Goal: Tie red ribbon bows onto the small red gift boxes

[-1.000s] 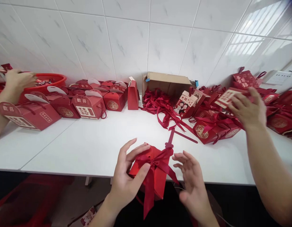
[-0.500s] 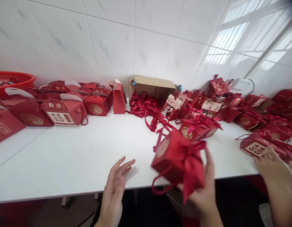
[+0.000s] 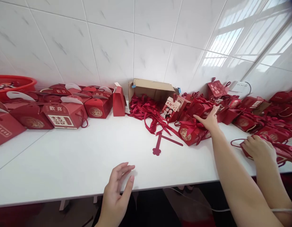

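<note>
Half a second ago the person's right hand (image 3: 208, 121) carries a bow-tied red box near the lower middle of the frame; now that hand is stretched out to the cluster right of centre. A red box (image 3: 199, 107) lies just beyond its spread thumb and finger, on the cluster, and is probably the one carried. The right hand looks released, its fingers splayed rather than closed around anything, though whether a fingertip rests on the cardboard cannot be told. For the work, this suggests the tied box has been set down with the other ribboned ones, such as the medallion box (image 3: 188, 134) in front. The left hand (image 3: 119, 189) is loosely curled at the table's near edge, lower centre, grasping nothing.

On the white table (image 3: 108, 142), dark red strips (image 3: 157, 150), one flower-ended, lie below the ribbon heap (image 3: 146, 107), which spills from a cardboard carton (image 3: 151, 84). Handled boxes (image 3: 63, 118) crowd the left, beside a red basin (image 3: 23, 80) at the left edge. At right, a co-worker's hand (image 3: 259, 146) covers part of another ribboned box (image 3: 281, 154). Behind stands a wall of glossy pale tiles (image 3: 112, 47), reflecting barred window light at upper right.
</note>
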`<move>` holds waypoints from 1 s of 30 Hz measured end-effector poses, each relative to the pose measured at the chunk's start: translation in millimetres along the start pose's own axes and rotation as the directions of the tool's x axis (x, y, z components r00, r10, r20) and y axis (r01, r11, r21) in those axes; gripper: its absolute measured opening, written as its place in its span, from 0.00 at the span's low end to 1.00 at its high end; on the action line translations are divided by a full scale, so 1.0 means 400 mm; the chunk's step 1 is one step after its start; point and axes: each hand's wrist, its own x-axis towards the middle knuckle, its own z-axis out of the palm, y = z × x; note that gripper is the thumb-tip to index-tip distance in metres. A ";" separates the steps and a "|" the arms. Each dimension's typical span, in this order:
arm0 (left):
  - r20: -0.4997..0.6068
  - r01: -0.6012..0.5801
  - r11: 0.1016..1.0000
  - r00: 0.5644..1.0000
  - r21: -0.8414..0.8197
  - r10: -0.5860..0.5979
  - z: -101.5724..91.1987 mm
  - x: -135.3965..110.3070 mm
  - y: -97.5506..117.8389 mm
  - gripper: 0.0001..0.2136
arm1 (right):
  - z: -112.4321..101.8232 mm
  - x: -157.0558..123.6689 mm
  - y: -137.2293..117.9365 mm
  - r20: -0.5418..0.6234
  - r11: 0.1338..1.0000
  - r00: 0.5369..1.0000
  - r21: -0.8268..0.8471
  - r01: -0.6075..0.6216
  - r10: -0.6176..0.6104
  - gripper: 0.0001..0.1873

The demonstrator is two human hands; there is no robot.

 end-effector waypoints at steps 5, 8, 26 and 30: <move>-0.052 -0.035 0.997 0.998 -0.070 0.031 0.002 -0.002 0.006 0.24 | -0.020 -0.062 -0.016 -0.092 0.994 0.992 -0.061 -0.091 0.085 0.54; -0.118 -0.123 0.987 0.987 -0.106 0.110 -0.038 0.027 0.003 0.24 | -0.038 -0.204 -0.057 -0.205 0.992 0.971 -0.005 0.125 -0.123 0.47; -0.327 -0.101 0.768 0.864 0.632 0.383 -0.384 0.490 0.109 0.45 | 0.073 -0.530 -0.046 0.415 0.942 0.848 0.208 0.264 -0.330 0.21; -0.451 -0.029 0.832 0.830 0.554 0.329 -0.386 0.536 0.099 0.38 | 0.072 -0.531 -0.048 0.427 0.944 0.846 0.223 0.243 -0.318 0.20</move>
